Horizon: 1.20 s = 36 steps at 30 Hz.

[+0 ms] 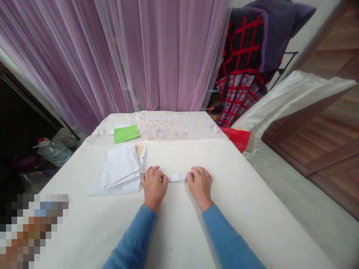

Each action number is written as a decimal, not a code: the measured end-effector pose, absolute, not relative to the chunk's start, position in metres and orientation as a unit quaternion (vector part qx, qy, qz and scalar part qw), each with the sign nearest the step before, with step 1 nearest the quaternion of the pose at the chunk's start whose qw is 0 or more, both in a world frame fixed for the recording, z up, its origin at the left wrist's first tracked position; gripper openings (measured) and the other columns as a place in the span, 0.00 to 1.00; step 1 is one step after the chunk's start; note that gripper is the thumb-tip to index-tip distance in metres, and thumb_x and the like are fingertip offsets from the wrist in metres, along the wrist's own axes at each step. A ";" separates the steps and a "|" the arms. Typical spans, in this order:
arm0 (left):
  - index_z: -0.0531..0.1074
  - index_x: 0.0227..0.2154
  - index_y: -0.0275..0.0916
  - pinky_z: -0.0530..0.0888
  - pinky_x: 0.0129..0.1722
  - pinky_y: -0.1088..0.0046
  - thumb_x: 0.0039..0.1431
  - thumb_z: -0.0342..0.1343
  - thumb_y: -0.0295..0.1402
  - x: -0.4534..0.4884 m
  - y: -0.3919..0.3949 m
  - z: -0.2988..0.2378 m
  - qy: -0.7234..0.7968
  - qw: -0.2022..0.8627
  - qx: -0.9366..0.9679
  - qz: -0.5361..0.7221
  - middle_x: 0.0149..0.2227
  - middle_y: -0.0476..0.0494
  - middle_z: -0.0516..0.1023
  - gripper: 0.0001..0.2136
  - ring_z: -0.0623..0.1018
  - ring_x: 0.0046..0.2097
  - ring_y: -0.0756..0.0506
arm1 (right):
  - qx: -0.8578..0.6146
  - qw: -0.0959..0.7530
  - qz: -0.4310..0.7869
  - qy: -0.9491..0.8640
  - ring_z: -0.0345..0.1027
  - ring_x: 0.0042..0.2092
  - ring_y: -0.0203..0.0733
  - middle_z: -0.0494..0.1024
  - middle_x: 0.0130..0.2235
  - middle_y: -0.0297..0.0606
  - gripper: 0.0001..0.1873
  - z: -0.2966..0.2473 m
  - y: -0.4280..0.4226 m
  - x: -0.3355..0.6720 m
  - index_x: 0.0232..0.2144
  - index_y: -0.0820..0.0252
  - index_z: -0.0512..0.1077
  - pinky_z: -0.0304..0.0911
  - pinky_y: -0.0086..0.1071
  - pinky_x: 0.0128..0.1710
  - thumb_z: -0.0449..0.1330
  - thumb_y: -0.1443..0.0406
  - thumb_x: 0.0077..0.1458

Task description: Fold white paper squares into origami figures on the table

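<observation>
A narrow folded strip of white paper [176,178] lies on the cream-covered table [179,220] between my hands. My left hand [154,185] presses on its left end, and my right hand [200,186] holds its right end, with the fingers curled over it. A loose pile of white paper sheets [120,170] lies just left of my left hand, almost touching it. A tan piece of paper [139,151] pokes out behind the pile. Farther back lies a bright green sheet [126,134] on a white paper.
The table's far part has a creased white cloth [159,125], with a small paper scrap [215,128] and a red bag [238,138] at its right corner. Sheer purple curtains [162,52] hang behind. A plastic water jug [53,151] stands low left; a patterned red-and-black cloth [241,67] hangs right.
</observation>
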State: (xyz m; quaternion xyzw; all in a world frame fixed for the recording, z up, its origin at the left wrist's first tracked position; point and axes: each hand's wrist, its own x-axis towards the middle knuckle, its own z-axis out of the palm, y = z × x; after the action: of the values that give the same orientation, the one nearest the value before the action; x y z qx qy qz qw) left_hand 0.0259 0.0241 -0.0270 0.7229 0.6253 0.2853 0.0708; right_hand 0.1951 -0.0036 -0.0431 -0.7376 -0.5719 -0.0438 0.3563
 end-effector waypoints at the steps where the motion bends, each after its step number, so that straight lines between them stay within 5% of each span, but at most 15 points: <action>1: 0.71 0.25 0.41 0.60 0.55 0.50 0.55 0.53 0.29 0.026 0.024 -0.027 0.626 0.063 0.727 0.275 0.51 0.40 0.75 0.06 0.66 0.58 0.35 | -0.741 0.345 -0.049 -0.575 0.64 0.47 0.46 0.78 0.40 0.41 0.08 -0.042 -0.004 0.194 0.25 0.57 0.70 0.51 0.39 0.48 0.54 0.68 0.55; 9: 0.71 0.30 0.41 0.60 0.54 0.53 0.54 0.54 0.29 0.027 0.024 -0.028 0.624 0.036 0.733 0.269 0.50 0.39 0.75 0.02 0.70 0.55 0.37 | -0.728 0.329 -0.025 -0.600 0.63 0.47 0.45 0.75 0.41 0.40 0.10 -0.035 -0.006 0.191 0.34 0.56 0.72 0.49 0.38 0.48 0.54 0.73 0.53; 14: 0.72 0.34 0.44 0.59 0.55 0.51 0.57 0.53 0.29 0.025 0.024 -0.026 0.609 0.056 0.747 0.261 0.51 0.41 0.75 0.05 0.69 0.56 0.37 | -0.693 0.323 0.008 -0.645 0.60 0.55 0.45 0.75 0.47 0.36 0.14 -0.039 -0.006 0.193 0.25 0.54 0.74 0.48 0.39 0.53 0.53 0.76 0.50; 19: 0.74 0.33 0.45 0.55 0.57 0.45 0.57 0.54 0.29 0.026 0.023 -0.024 0.596 0.062 0.763 0.241 0.52 0.43 0.75 0.06 0.67 0.58 0.36 | -0.711 0.306 0.018 -0.632 0.61 0.55 0.45 0.76 0.48 0.37 0.12 -0.037 -0.006 0.193 0.25 0.55 0.76 0.50 0.40 0.53 0.55 0.72 0.52; 26: 0.72 0.34 0.43 0.53 0.59 0.40 0.56 0.58 0.43 0.030 0.018 -0.023 0.598 0.057 0.765 0.233 0.54 0.41 0.73 0.09 0.65 0.60 0.34 | -0.713 0.277 0.022 -0.644 0.62 0.54 0.46 0.74 0.50 0.40 0.05 -0.032 -0.009 0.190 0.27 0.55 0.74 0.50 0.42 0.53 0.60 0.62 0.54; 36: 0.70 0.36 0.43 0.53 0.59 0.37 0.56 0.59 0.40 0.031 0.019 -0.027 0.600 0.065 0.766 0.220 0.56 0.39 0.71 0.09 0.64 0.62 0.34 | -0.715 0.258 0.007 -0.650 0.61 0.54 0.48 0.73 0.50 0.44 0.07 -0.029 -0.011 0.184 0.29 0.56 0.71 0.50 0.44 0.54 0.62 0.59 0.53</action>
State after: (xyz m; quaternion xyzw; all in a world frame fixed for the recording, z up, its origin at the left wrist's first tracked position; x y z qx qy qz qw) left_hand 0.0306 0.0186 -0.0265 0.7661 0.6004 0.2197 0.0651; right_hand 0.1841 -0.0112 -0.0286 -0.7149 -0.6498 0.0069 0.2580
